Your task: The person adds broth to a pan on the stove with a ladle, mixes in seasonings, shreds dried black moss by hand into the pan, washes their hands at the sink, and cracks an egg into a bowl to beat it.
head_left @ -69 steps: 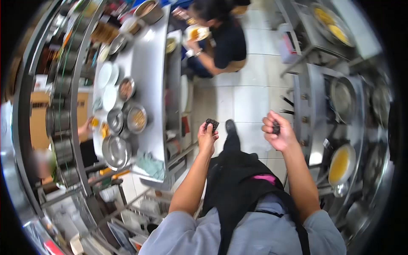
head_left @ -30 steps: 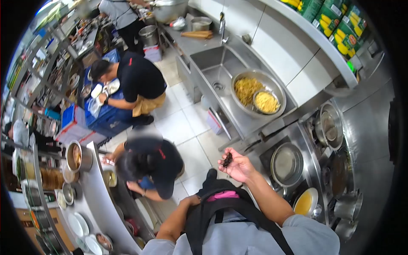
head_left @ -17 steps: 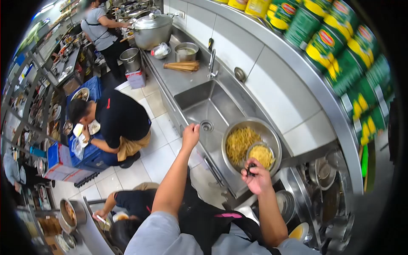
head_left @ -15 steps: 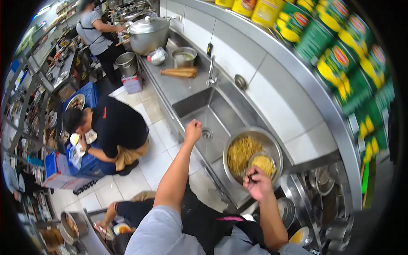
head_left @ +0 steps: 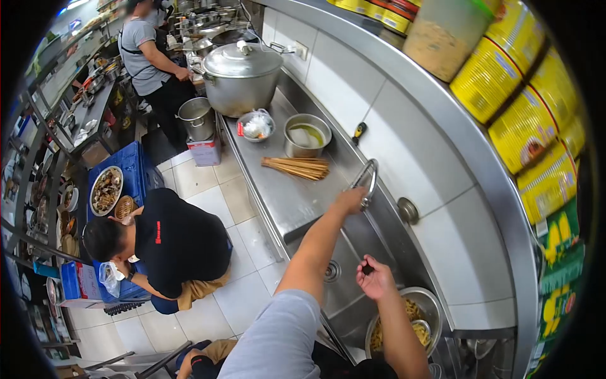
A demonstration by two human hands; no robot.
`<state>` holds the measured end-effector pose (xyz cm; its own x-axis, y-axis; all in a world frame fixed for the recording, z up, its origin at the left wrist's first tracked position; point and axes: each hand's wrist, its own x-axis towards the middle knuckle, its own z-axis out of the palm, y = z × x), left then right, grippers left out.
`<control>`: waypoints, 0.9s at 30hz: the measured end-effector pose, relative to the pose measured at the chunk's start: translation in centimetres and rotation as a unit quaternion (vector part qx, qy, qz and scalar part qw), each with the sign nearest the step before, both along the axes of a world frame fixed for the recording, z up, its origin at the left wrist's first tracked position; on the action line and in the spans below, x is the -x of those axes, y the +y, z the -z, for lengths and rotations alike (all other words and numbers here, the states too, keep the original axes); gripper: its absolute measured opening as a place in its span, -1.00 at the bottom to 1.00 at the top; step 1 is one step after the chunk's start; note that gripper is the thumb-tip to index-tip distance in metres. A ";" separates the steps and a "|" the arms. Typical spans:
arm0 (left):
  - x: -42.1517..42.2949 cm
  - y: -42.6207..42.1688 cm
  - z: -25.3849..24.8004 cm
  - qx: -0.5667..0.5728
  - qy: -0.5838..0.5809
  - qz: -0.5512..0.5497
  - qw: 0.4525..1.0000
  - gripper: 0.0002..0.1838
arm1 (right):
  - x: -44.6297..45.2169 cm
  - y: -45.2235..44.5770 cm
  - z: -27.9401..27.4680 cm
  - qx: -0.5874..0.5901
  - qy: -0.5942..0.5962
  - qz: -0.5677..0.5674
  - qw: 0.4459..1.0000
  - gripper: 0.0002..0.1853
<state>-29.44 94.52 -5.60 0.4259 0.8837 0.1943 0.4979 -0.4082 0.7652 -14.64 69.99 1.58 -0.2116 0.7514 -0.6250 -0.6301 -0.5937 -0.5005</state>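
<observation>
My left hand (head_left: 349,201) reaches across the sink (head_left: 360,243) and is closed at the metal faucet (head_left: 369,180). My right hand (head_left: 377,281) is raised over the near part of the sink, its fingers curled around something small and dark that I cannot make out. Below it, a steel bowl (head_left: 435,309) sits at the sink's near end. Yellowish strips of food (head_left: 411,309) lie in the bowl, with a small round metal scoop or strainer (head_left: 421,330) among them. My right forearm hides part of the bowl.
Wooden sticks (head_left: 295,167), a pot with liquid (head_left: 307,134) and a large lidded pot (head_left: 243,76) stand on the counter. Cans (head_left: 486,79) line the shelf at right. A person in black (head_left: 183,246) crouches at left; another person (head_left: 148,60) stands farther back.
My left hand has moved from above the sink's edge to the faucet. My right hand has come away from the scoop in the bowl. The view has shifted.
</observation>
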 end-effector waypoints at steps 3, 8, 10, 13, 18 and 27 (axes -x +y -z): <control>1.2 -1.1 1.6 -0.047 0.084 0.021 0.995 -0.54 | 1.7 4.5 4.9 0.042 0.039 0.038 0.998 -0.84; 5.0 -5.2 6.0 -0.071 0.042 0.034 0.996 -0.65 | 5.5 9.8 5.8 0.077 0.081 0.093 0.989 -0.83; 7.7 -8.7 5.8 -0.074 -0.096 -0.094 0.988 -0.68 | 6.2 12.0 8.0 0.102 0.099 0.132 0.981 -0.83; 9.6 -14.5 6.6 -0.068 -0.161 -0.225 0.959 -0.70 | 7.0 14.2 10.2 0.103 0.102 0.133 0.981 -0.81; 9.6 -21.0 6.9 0.051 -0.220 -0.228 0.947 -0.70 | 6.7 15.0 12.3 0.065 0.215 0.101 0.969 -0.62; 9.6 -22.1 7.8 0.047 -0.163 -0.224 0.960 -0.78 | 8.0 14.3 13.0 0.086 0.141 0.180 0.970 -0.67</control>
<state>-39.09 72.40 -13.35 -0.0703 0.9840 0.1635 0.3345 -0.1312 0.9332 -22.60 84.31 -11.44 -0.1364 0.6985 -0.7025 -0.9093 -0.3697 -0.1911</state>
